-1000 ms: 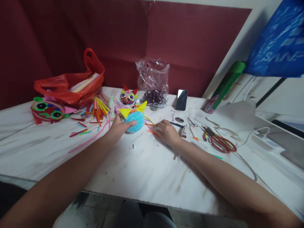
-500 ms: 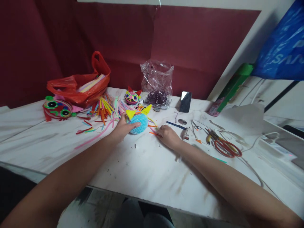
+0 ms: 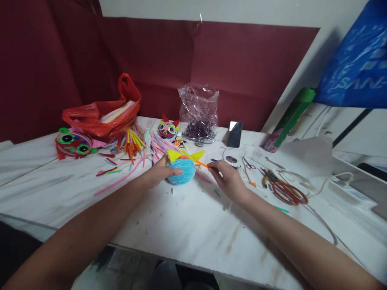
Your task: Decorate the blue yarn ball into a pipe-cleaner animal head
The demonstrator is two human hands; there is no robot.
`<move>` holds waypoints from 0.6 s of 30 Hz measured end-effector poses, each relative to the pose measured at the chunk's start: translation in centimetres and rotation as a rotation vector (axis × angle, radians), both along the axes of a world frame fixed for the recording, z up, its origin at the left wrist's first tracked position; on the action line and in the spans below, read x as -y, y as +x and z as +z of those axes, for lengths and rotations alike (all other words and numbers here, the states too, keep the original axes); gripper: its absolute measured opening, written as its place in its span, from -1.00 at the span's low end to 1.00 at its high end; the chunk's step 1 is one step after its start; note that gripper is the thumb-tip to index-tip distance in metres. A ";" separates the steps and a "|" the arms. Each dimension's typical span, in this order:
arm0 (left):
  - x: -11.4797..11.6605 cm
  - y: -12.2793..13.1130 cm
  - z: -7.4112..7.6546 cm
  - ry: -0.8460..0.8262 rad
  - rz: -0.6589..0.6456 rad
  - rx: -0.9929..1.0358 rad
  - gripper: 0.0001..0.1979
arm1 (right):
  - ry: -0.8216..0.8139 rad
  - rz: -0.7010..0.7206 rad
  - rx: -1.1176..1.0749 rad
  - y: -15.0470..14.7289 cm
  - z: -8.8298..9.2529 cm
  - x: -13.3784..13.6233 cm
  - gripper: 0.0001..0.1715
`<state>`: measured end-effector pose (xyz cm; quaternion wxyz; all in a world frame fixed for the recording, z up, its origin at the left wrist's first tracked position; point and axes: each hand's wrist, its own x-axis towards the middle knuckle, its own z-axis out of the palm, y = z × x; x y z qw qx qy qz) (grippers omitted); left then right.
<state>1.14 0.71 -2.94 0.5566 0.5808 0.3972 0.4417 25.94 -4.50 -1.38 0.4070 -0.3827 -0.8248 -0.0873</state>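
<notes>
A round light-blue pipe-cleaner figure (image 3: 184, 173) with two yellow pointed ears (image 3: 197, 155) is gripped at its left side by my left hand (image 3: 160, 171). My left thumb lies across its blue face, and the fingers behind it are hidden. To the right of the figure, my right hand (image 3: 226, 177) pinches a short orange pipe cleaner (image 3: 203, 164), whose far end points toward the yellow ears. Whether that end touches the figure I cannot tell. A pink pipe cleaner (image 3: 203, 177) lies on the table between the figure and my right hand.
A red plastic bag (image 3: 102, 117), a finished colourful mask figure (image 3: 74, 144), a smaller one (image 3: 168, 128) and loose pipe cleaners (image 3: 133, 145) lie left and behind. A clear bag (image 3: 199, 117) and a phone (image 3: 234, 134) stand behind. Red-handled scissors (image 3: 289, 194) and pliers (image 3: 268, 174) lie right.
My right hand has risen from the tabletop with the orange pipe cleaner pinched in it. The blue figure, in my left hand, has moved slightly right and nearer, and its ears now look lower and flatter.
</notes>
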 end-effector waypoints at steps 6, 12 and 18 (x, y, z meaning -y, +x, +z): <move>0.9 0.5 0.2 0.029 -0.147 -0.060 -0.10 | -0.226 0.041 -0.188 0.1 1.3 1.7 -0.87; 1.2 1.0 0.4 0.073 -0.197 -0.178 -0.04 | 0.060 0.089 -0.086 0.1 1.3 2.1 -0.85; 1.5 1.3 0.6 0.126 -0.246 -0.162 0.00 | 0.124 0.137 -0.031 -0.5 1.0 2.1 -0.84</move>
